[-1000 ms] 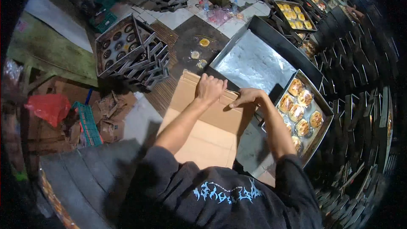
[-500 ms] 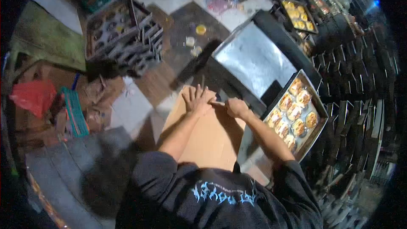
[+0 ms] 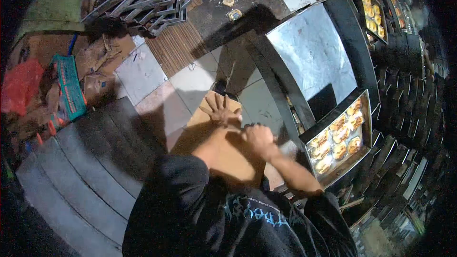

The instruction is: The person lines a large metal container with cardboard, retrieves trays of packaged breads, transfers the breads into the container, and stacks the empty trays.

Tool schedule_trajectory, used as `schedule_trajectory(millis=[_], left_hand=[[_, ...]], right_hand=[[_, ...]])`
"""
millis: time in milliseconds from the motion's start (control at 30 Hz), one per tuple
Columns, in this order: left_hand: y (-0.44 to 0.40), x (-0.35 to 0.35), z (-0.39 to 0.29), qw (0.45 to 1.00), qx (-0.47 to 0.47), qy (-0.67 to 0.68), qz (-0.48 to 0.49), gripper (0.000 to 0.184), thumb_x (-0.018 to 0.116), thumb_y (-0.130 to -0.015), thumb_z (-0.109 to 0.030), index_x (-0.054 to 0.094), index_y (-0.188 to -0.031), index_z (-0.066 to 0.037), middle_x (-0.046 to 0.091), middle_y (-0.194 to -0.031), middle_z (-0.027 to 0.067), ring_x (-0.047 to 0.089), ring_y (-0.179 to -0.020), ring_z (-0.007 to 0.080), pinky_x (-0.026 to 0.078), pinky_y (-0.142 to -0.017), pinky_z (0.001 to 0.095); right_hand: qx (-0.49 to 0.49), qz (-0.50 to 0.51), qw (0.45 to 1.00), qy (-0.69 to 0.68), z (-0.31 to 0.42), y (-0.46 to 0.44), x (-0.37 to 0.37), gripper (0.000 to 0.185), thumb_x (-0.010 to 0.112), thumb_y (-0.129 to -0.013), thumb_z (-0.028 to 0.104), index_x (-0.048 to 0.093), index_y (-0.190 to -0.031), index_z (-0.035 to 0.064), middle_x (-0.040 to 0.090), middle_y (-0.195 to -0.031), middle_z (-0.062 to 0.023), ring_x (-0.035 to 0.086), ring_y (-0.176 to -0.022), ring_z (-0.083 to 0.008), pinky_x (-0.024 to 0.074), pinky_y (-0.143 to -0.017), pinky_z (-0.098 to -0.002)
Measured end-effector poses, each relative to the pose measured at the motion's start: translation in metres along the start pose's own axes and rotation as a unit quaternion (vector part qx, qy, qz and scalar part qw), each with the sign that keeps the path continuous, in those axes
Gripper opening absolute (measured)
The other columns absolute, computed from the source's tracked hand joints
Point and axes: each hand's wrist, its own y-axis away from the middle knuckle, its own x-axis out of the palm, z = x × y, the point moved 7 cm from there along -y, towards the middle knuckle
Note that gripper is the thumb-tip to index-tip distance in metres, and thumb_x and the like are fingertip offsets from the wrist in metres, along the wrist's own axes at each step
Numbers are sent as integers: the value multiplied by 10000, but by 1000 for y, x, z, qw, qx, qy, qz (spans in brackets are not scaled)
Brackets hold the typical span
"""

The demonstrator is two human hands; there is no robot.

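Note:
A tan cardboard sheet (image 3: 233, 159) lies in front of my body, narrowing away from me. My left hand (image 3: 221, 111) rests flat on its far part, fingers spread. Just to the right, my right hand (image 3: 258, 136) is closed in a fist over the sheet's right edge. Whatever it holds is hidden by the fingers and slightly blurred. Beyond the right forearm, a tilted metal tray (image 3: 345, 171) bears several browned pastries (image 3: 339, 150).
A dark metal box with a shiny top (image 3: 309, 52) stands right of my hands. Farther right are another tray of pastries (image 3: 373, 15) and stacked dark trays (image 3: 404, 95). Left are grey planks (image 3: 62, 176), a green plastic basket (image 3: 69, 85), a red bag (image 3: 21, 85) and racked trays (image 3: 157, 0).
My right fist has shifted slightly nearer to me, and a thin pale piece that stuck out of it is no longer visible. My left hand stays spread on the cardboard. The camera view has shifted.

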Motion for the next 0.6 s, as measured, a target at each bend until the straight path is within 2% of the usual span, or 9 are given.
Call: schedule_trajectory(millis=[67, 133, 267, 333, 433, 467, 533, 567, 600], left_hand=[[-2, -19, -2, 998, -20, -57, -18, 832, 402, -710, -692, 193, -1381, -248, 108, -1453, 56, -29, -1294, 444, -66, -908, 710], [-5, -24, 3, 998, -29, -44, -18, 825, 389, -719, -692, 169, -1384, -256, 98, -1454, 51, -20, -1289, 454, -45, -908, 716], [-5, -43, -5, 993, -79, -70, 50, 784, 315, -785, -650, 72, -1398, -227, -3, -1455, 94, -57, -1289, 451, -37, -895, 732], [-7, -49, -10, 987, -118, -49, 96, 777, 302, -790, -649, 49, -1398, -236, -25, -1451, 110, -47, -1277, 478, -9, -892, 741], [-13, -38, -16, 986, -131, -54, 84, 790, 289, -782, -665, 35, -1397, -239, -55, -1450, 105, -46, -1268, 495, -13, -868, 757], [-5, -49, -21, 987, -138, -51, 62, 803, 305, -777, -667, 86, -1395, -203, 18, -1446, 122, 20, -1276, 476, 41, -915, 713], [6, -67, -30, 989, -140, -39, 25, 812, 322, -774, -664, 143, -1387, -162, 100, -1432, 138, 94, -1274, 452, 100, -956, 662], [13, -68, -28, 990, -137, -34, 19, 804, 324, -776, -659, 150, -1381, -159, 108, -1423, 137, 101, -1265, 447, 106, -951, 655], [17, -68, -25, 991, -130, -25, 14, 795, 326, -778, -654, 156, -1375, -156, 117, -1414, 136, 109, -1256, 442, 112, -945, 648]], right_hand=[[14, 67, 997, 33, 33, 50, -53, 186, 453, -803, 162, 629, -783, 104, 631, -746, -99, 635, -698, -231, 500, -568, -350], [-124, -75, 987, 74, 62, 103, -72, 186, 451, -803, 169, 610, -714, 130, 589, -676, -70, 607, -641, -229, 465, -543, -353], [-37, 68, 991, -105, 54, 158, -70, 155, 490, -754, 193, 613, -693, 120, 526, -611, -62, 577, -587, -240, 486, -602, -354], [-134, -45, 983, -118, 57, 196, -85, 148, 507, -731, 206, 620, -691, 119, 532, -646, -65, 572, -578, -243, 482, -605, -352], [-57, -121, 972, -193, 41, 239, -83, 291, 577, -683, 181, 587, -955, 80, 606, -820, -71, 614, -675, -227, 510, -553, -346], [-40, -143, 955, -258, 35, 258, -77, 344, 575, -687, 166, 571, -1020, 78, 624, -890, -80, 624, -701, -225, 517, -547, -344], [-131, -175, 967, -132, 39, 298, -102, 333, 540, -739, 131, 578, -1068, 100, 619, -985, -112, 628, -734, -275, 528, -586, -342], [-120, -182, 967, -134, 36, 314, -113, 333, 540, -739, 131, 578, -1068, 100, 619, -985, -112, 628, -734, -275, 528, -586, -342], [-185, -193, 962, 50, 49, 331, -122, 345, 520, -759, 139, 547, -1098, 83, 608, -1005, -119, 617, -778, -264, 521, -624, -336]])
